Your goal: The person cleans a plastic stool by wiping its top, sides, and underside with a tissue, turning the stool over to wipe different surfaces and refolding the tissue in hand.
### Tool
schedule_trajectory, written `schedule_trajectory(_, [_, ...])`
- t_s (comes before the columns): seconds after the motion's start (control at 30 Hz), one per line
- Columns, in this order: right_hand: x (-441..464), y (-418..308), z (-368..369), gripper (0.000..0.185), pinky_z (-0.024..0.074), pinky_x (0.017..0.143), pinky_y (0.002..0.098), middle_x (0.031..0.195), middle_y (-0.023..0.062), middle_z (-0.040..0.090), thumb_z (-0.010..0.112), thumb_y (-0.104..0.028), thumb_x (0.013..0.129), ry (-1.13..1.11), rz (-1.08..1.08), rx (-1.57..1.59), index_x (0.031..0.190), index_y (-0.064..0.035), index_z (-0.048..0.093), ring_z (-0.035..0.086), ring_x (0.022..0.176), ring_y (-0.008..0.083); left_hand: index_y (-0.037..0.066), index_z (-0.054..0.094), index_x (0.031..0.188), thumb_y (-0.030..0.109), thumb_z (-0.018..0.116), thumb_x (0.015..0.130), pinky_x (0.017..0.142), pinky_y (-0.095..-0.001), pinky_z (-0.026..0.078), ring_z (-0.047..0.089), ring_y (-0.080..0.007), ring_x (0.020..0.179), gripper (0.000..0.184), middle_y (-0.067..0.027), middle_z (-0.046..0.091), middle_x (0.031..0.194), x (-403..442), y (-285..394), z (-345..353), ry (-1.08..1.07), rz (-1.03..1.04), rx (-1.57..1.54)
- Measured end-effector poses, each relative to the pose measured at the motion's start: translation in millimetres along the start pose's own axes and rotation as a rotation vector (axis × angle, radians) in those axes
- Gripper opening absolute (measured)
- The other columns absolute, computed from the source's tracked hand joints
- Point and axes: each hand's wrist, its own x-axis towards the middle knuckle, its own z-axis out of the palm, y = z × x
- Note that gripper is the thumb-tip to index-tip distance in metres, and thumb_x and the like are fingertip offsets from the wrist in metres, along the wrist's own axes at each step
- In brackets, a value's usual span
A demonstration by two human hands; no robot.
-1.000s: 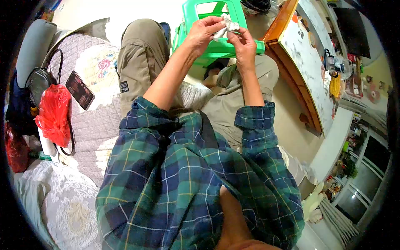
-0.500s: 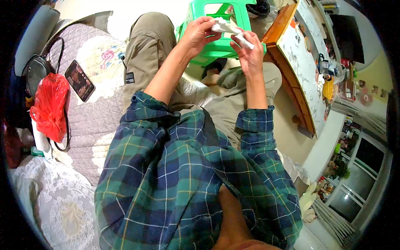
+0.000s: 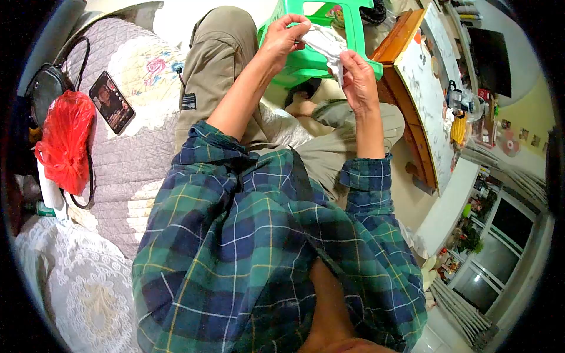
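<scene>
A small, thin piece of white cloth (image 3: 325, 44) is stretched between my two hands, in front of a green plastic stool (image 3: 356, 35). My left hand (image 3: 285, 40) pinches its upper left end between thumb and fingers. At the lower right end, the fingertips of my right hand (image 3: 358, 79) are closed on its edge. The cloth hangs slightly creased, and its exact kind is hard to make out. Both forearms reach forward over my bent knees.
On the quilt (image 3: 120, 176) to the left lie a phone (image 3: 112, 103) with a lit screen, a red plastic bag (image 3: 67, 141) and a black bag (image 3: 48, 88). A wooden table with a marbled top (image 3: 421, 82) stands at the right. White lace fabric (image 3: 94, 294) lies lower left.
The white cloth was bunched and twisted; now it is spread flatter and wider. My right hand has shifted slightly down and right, with its fingers more closed on the edge.
</scene>
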Motion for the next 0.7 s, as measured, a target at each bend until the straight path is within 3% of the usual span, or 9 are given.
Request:
schedule_trajectory(0.13, [1, -2, 12, 0.016, 0.0496, 0.090, 0.0367, 0.102, 0.0043, 0.062, 0.059, -0.019, 0.090, -0.007, -0.039, 0.329, 0.103, -0.0099, 0.055, 0.059, 0.094, 0.0146, 0.014, 0.061, 0.091, 0.021, 0.066, 0.084, 0.060, -0.0220, 0.043, 0.051, -0.0063, 0.068, 0.010, 0.0053, 0.056, 0.075, -3, -3, 4, -0.076, -0.061, 0.002])
schedule_trajectory(0.23, [7, 0, 23, 0.023, 0.0480, 0.092, 0.0423, 0.111, 0.0072, 0.061, 0.058, -0.021, 0.091, -0.017, -0.134, 0.388, 0.109, -0.0072, 0.055, 0.058, 0.101, 0.0182, 0.014, 0.060, 0.095, 0.021, 0.065, 0.085, 0.059, -0.0207, 0.042, 0.051, -0.0065, 0.068, 0.012, 0.0048, 0.056, 0.076, -4, -15, 4, -0.134, -0.081, 0.044])
schedule_trajectory(0.3, [12, 12, 13, 0.021, 0.0507, 0.084, 0.0392, 0.103, 0.0070, 0.061, 0.059, -0.019, 0.090, 0.018, -0.146, 0.375, 0.107, -0.0074, 0.054, 0.059, 0.093, 0.0170, 0.012, 0.058, 0.100, 0.019, 0.065, 0.085, 0.056, -0.0202, 0.041, 0.051, -0.0066, 0.064, 0.018, 0.0023, 0.057, 0.076, -4, -32, 2, -0.329, 0.067, 0.281])
schedule_trajectory(0.37, [13, 23, -7, 0.019, 0.0534, 0.077, 0.0361, 0.096, 0.0069, 0.062, 0.060, -0.017, 0.089, 0.059, -0.170, 0.356, 0.105, -0.0076, 0.054, 0.060, 0.086, 0.0158, 0.005, 0.053, 0.107, 0.017, 0.065, 0.083, 0.059, -0.0268, 0.046, 0.056, -0.0131, 0.064, 0.029, -0.0061, 0.059, 0.083, -8, -40, 8, -0.228, 0.206, 0.752])
schedule_trajectory(0.43, [9, 22, -40, 0.020, 0.0534, 0.064, 0.0303, 0.090, 0.0071, 0.061, 0.061, -0.013, 0.088, 0.318, -0.224, 0.170, 0.105, -0.0047, 0.054, 0.060, 0.077, 0.0158, 0.006, 0.053, 0.106, 0.022, 0.073, 0.073, 0.078, -0.0399, 0.048, 0.059, -0.0297, 0.087, 0.042, -0.0131, 0.060, 0.093, -9, -51, 5, -0.131, 0.524, 1.102])
schedule_trajectory(0.47, [7, 17, -57, 0.020, 0.0518, 0.055, 0.0279, 0.088, 0.0067, 0.060, 0.062, -0.009, 0.086, 0.373, -0.270, 0.045, 0.103, -0.0018, 0.054, 0.059, 0.071, 0.0153, 0.006, 0.053, 0.106, 0.022, 0.073, 0.073, 0.078, -0.0399, 0.048, 0.059, -0.0297, 0.087, 0.042, -0.0131, 0.060, 0.093, -5, -51, 10, -0.143, 0.527, 1.094])
schedule_trajectory(0.53, [5, 6, -76, 0.025, 0.0500, 0.060, 0.0259, 0.088, 0.0079, 0.060, 0.063, -0.006, 0.084, 0.478, -0.353, -0.258, 0.105, 0.0006, 0.051, 0.058, 0.073, 0.0135, 0.004, 0.052, 0.112, 0.022, 0.075, 0.069, 0.091, -0.0428, 0.042, 0.056, -0.0316, 0.098, 0.052, -0.0138, 0.058, 0.099, -1, -55, 20, -0.155, 0.912, 1.335])
schedule_trajectory(0.6, [6, -4, -81, 0.032, 0.0477, 0.065, 0.0224, 0.086, 0.0093, 0.060, 0.064, -0.004, 0.083, 0.469, -0.375, -0.398, 0.110, 0.0019, 0.047, 0.059, 0.076, 0.0125, 0.003, 0.051, 0.115, 0.021, 0.075, 0.069, 0.094, -0.0433, 0.040, 0.056, -0.0311, 0.099, 0.055, -0.0134, 0.058, 0.099, 2, -67, 26, -0.179, 0.938, 1.437])
schedule_trajectory(0.7, [23, -6, -84, 0.023, 0.0480, 0.069, 0.0274, 0.092, 0.0090, 0.063, 0.068, -0.010, 0.078, 0.464, -0.351, -0.893, 0.097, -0.0005, 0.061, 0.060, 0.080, 0.0154, 0.004, 0.050, 0.113, 0.014, 0.070, 0.070, 0.095, -0.0437, 0.038, 0.057, -0.0288, 0.092, 0.048, -0.0115, 0.058, 0.092, 7, -76, 29, -0.216, 0.928, 1.552])
